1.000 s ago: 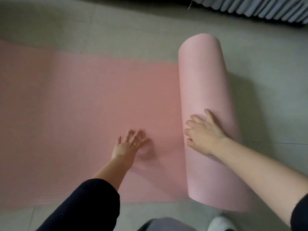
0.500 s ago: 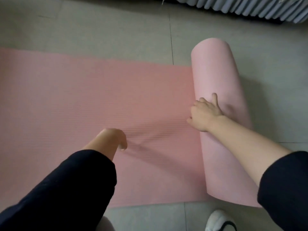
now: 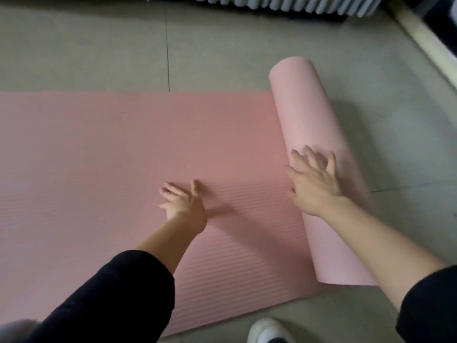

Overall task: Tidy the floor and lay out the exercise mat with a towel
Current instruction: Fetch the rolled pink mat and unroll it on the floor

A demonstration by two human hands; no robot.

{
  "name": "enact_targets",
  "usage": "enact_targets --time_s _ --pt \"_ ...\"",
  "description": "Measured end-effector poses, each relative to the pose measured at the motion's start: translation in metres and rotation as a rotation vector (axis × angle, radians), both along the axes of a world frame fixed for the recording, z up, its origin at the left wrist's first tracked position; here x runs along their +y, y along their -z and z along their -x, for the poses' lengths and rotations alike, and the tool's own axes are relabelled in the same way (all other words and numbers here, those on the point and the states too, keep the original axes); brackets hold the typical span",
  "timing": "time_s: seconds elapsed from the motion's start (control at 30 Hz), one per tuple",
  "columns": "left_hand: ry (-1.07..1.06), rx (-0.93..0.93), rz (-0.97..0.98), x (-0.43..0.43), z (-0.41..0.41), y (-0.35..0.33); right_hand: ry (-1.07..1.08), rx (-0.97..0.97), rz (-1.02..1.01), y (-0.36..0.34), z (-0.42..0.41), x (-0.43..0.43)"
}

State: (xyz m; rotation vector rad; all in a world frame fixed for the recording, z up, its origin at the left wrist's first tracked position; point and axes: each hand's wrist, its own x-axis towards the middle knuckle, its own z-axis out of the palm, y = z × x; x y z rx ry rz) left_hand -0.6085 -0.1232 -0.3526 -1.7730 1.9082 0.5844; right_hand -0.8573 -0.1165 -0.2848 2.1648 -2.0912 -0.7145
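A pink ribbed exercise mat [image 3: 103, 154] lies partly unrolled on the grey tiled floor. Its rolled part [image 3: 314, 115] lies along the mat's right end, running from near to far. My right hand [image 3: 314, 181] rests flat against the roll's left side with fingers spread, holding nothing. On the flat mat just left of the roll, my left hand [image 3: 183, 201] presses down with fingers apart. No towel is in view.
A grey pleated curtain hem [image 3: 284, 3] runs along the far edge. A pale wooden board [image 3: 425, 38] slants down the upper right corner. My white shoe [image 3: 267, 330] stands at the mat's near edge. Bare floor tiles [image 3: 86, 50] lie beyond the mat.
My left hand has come back down flat onto the mat after lifting with curled fingers. My right hand has opened and spread on the roll, which has rolled a little further right.
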Motion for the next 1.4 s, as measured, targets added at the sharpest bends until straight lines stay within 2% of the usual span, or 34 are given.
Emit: enact_targets --time_s 0.1,0.17,0.23,0.3,0.4,0.53,0.7,0.8,0.9,0.97,1.03,1.07,1.13,1.23,1.4 --pt "0.178 0.263 0.022 0.009 0.046 0.0 0.026 0.069 -0.08 0.004 0.043 0.025" --pt "0.258 0.367 0.012 0.014 0.077 -0.002 0.078 0.108 -0.05 0.001 0.075 0.034" --pt "0.234 0.311 0.027 0.018 0.11 -0.003 0.146 0.12 0.058 -0.003 0.103 0.038" --pt "0.183 0.176 0.02 0.021 0.131 -0.008 0.157 0.08 0.144 -0.002 0.119 0.041" --pt "0.107 0.101 0.059 0.015 0.165 -0.007 0.114 0.075 0.053 0.009 0.154 0.045" --pt "0.202 0.228 0.212 -0.011 0.194 0.005 0.256 0.219 0.036 0.024 0.211 0.036" --pt "0.294 0.388 0.195 -0.039 0.246 0.025 0.395 0.313 0.206 0.035 0.288 0.02" --pt "0.327 0.394 0.266 -0.054 0.279 0.034 0.283 0.299 0.299 0.04 0.337 0.008" --pt "0.34 0.416 0.312 -0.072 0.309 0.041 0.17 0.467 0.121 0.049 0.372 -0.006" --pt "0.301 0.451 0.323 -0.085 0.329 0.047 0.401 0.353 0.04 0.061 0.389 -0.011" --pt "0.249 0.459 0.346 -0.097 0.345 0.055 0.665 0.068 0.007 0.073 0.399 -0.017" --pt "0.237 0.45 0.38 -0.1 0.349 0.056 0.679 -0.058 -0.022 0.076 0.399 -0.019" --pt "0.227 0.427 0.457 -0.103 0.352 0.06 0.67 -0.193 -0.022 0.092 0.402 -0.03" --pt "0.208 0.408 0.484 -0.103 0.356 0.065 0.865 -0.291 0.035 0.113 0.407 -0.061" --pt "0.192 0.368 0.428 -0.102 0.357 0.059 0.939 -0.336 0.126 0.124 0.409 -0.125"
